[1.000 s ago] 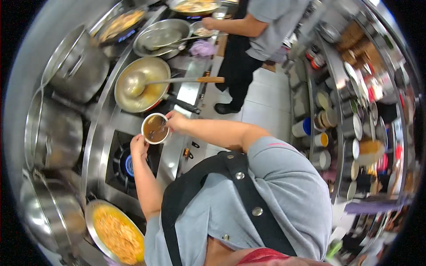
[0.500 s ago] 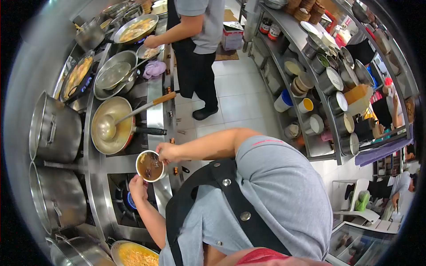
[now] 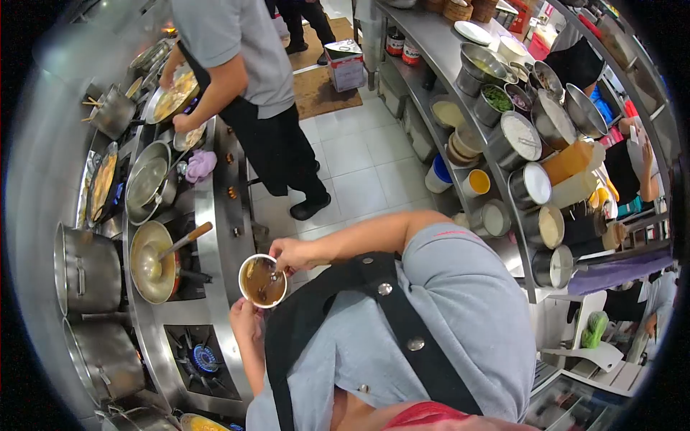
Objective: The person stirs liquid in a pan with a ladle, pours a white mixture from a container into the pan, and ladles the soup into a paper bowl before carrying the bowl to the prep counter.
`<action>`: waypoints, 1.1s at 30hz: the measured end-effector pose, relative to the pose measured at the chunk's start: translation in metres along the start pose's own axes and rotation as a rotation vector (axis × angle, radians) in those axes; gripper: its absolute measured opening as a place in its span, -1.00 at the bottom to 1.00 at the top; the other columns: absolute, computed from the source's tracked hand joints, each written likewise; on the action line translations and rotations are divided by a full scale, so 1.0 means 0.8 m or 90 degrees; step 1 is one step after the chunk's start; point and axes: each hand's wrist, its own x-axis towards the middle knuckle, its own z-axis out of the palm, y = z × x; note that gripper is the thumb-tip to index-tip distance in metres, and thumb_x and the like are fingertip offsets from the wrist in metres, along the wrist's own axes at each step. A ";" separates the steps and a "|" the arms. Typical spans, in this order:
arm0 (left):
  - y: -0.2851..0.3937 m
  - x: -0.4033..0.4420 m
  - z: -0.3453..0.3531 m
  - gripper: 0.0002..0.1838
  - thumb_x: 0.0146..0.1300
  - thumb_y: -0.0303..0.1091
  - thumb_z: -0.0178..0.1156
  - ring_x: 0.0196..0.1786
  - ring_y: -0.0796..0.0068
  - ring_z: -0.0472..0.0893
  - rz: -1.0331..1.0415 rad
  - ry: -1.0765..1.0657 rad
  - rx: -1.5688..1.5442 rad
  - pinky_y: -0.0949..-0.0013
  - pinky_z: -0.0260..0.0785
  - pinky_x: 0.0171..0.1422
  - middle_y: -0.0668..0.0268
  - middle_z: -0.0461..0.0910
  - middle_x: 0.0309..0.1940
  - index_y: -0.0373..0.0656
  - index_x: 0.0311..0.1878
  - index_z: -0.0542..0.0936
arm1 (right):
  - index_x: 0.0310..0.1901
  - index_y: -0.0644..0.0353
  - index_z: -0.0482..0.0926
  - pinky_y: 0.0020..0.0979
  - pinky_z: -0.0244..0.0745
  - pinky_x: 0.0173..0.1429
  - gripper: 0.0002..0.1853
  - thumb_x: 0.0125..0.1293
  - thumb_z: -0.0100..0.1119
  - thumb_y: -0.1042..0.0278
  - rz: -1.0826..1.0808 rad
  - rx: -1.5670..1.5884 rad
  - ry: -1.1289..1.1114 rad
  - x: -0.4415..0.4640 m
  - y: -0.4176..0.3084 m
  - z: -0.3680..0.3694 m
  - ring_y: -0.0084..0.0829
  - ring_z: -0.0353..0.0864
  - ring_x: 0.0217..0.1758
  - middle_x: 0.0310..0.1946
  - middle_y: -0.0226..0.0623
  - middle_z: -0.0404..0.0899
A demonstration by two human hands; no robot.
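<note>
A white bowl [image 3: 243,286] of brown sauce or soup is held in front of my apron, beside the stove edge. My left hand [image 3: 246,320] grips its near lower rim, fingers closed. At the opposite rim, my right hand [image 3: 290,254] is closed in a pinch. A small shiny spoon [image 3: 275,274] seems to extend from those fingers into the liquid; most of it is hidden. To the left, a ladle [image 3: 151,263] with a wooden handle rests in a pan [image 3: 138,284], and a lit burner [image 3: 205,358] stands uncovered.
Large steel pots [image 3: 90,266] line the wall behind the stove. A co-worker in a grey shirt [image 3: 248,65] handles a pan [image 3: 180,93] farther up the line. A steel shelf [image 3: 496,161] with containers stands across the tiled floor [image 3: 352,154]. A box [image 3: 346,66] sits on the floor.
My view has shifted, and my body with the bowl is farther from the stove. The burner is now unobstructed by my arm. The co-worker leans toward the far pan, one hand reaching to it.
</note>
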 end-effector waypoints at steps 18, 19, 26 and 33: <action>0.170 0.240 0.523 -0.85 0.13 -0.40 0.03 -0.56 0.66 0.42 0.078 -0.432 0.227 0.62 0.31 -0.48 0.43 0.44 -0.57 -0.27 -0.39 0.53 | -0.09 0.21 0.32 -0.36 0.50 -0.30 -0.61 0.00 0.13 0.62 -0.280 0.129 0.410 -0.180 -0.236 -0.382 -0.37 0.49 -0.35 -0.35 -0.23 0.43; 0.178 0.260 0.550 -0.85 0.12 -0.40 0.04 -0.59 0.66 0.39 0.088 -0.473 0.233 0.61 0.30 -0.51 0.43 0.43 -0.59 -0.28 -0.41 0.52 | -0.09 0.21 0.31 -0.36 0.50 -0.28 -0.61 0.00 0.13 0.62 -0.286 0.140 0.423 -0.189 -0.248 -0.394 -0.37 0.48 -0.34 -0.34 -0.22 0.42; 0.244 0.321 0.732 -0.87 0.09 -0.41 0.05 -0.60 0.61 0.39 0.091 -0.623 0.286 0.56 0.29 -0.52 0.40 0.40 -0.63 -0.25 -0.49 0.50 | -0.16 0.27 0.34 -0.38 0.48 -0.27 -0.69 0.00 0.09 0.64 -0.327 0.164 0.573 -0.243 -0.347 -0.473 -0.40 0.46 -0.37 -0.39 -0.23 0.40; 0.271 0.368 0.891 -0.87 0.05 -0.40 0.12 -0.58 0.53 0.44 0.109 -0.661 0.323 0.47 0.35 -0.51 0.34 0.42 -0.62 -0.26 -0.51 0.50 | -0.30 0.36 0.38 -0.38 0.49 -0.36 -0.83 0.01 0.05 0.64 -0.335 0.223 0.618 -0.276 -0.413 -0.580 -0.39 0.45 -0.43 -0.42 -0.21 0.40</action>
